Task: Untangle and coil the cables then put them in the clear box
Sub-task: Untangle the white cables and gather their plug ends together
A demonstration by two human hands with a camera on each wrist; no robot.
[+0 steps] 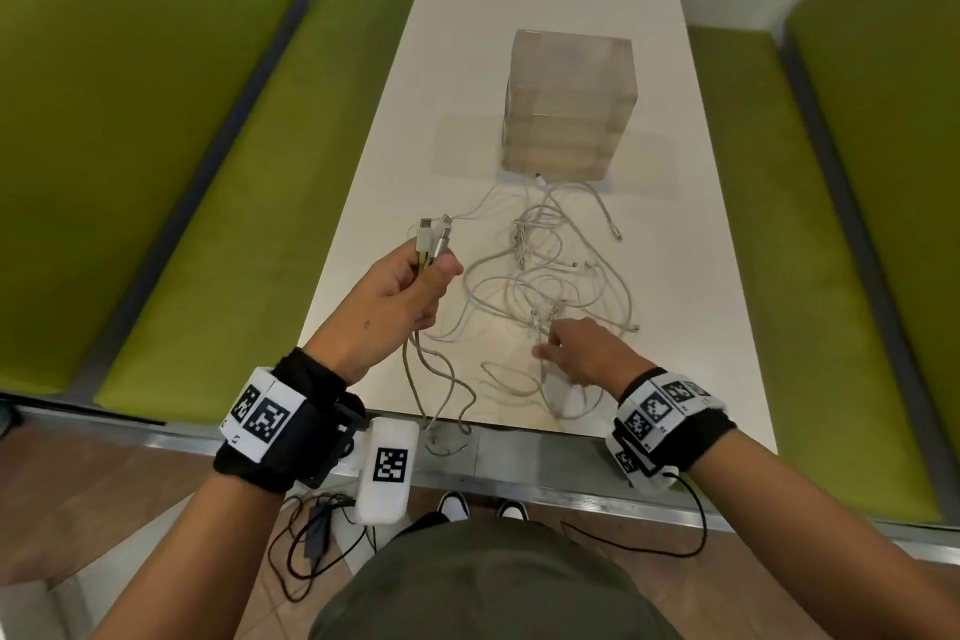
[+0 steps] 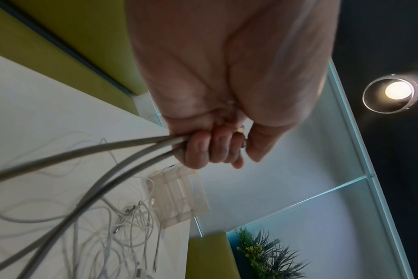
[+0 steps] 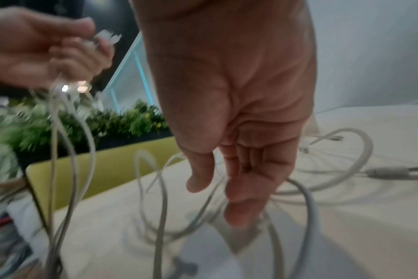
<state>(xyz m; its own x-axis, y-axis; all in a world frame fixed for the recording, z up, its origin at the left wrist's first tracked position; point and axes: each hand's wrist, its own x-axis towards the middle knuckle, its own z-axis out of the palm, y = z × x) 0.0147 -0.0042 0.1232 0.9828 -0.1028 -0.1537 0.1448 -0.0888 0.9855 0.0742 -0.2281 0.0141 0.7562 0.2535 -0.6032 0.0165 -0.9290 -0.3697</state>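
Note:
A tangle of white cables (image 1: 545, 270) lies on the white table (image 1: 675, 276), just in front of the clear box (image 1: 569, 104). My left hand (image 1: 431, 265) is raised over the table's left edge and grips the plug ends (image 1: 435, 237) of two or three cables, whose cords hang down over the front edge. The left wrist view shows its fingers (image 2: 215, 149) curled round the grey cords (image 2: 84, 152). My right hand (image 1: 550, 343) is low in the near part of the tangle. Its straight fingers (image 3: 246, 198) touch the loose cables (image 3: 306, 188), and thumb and fingers stay apart.
Green benches (image 1: 218, 224) run along both sides of the narrow table. A white tagged pack (image 1: 387, 470) and black wires hang near my left wrist, below the table's front edge. A green plant (image 3: 122, 122) stands behind the left bench.

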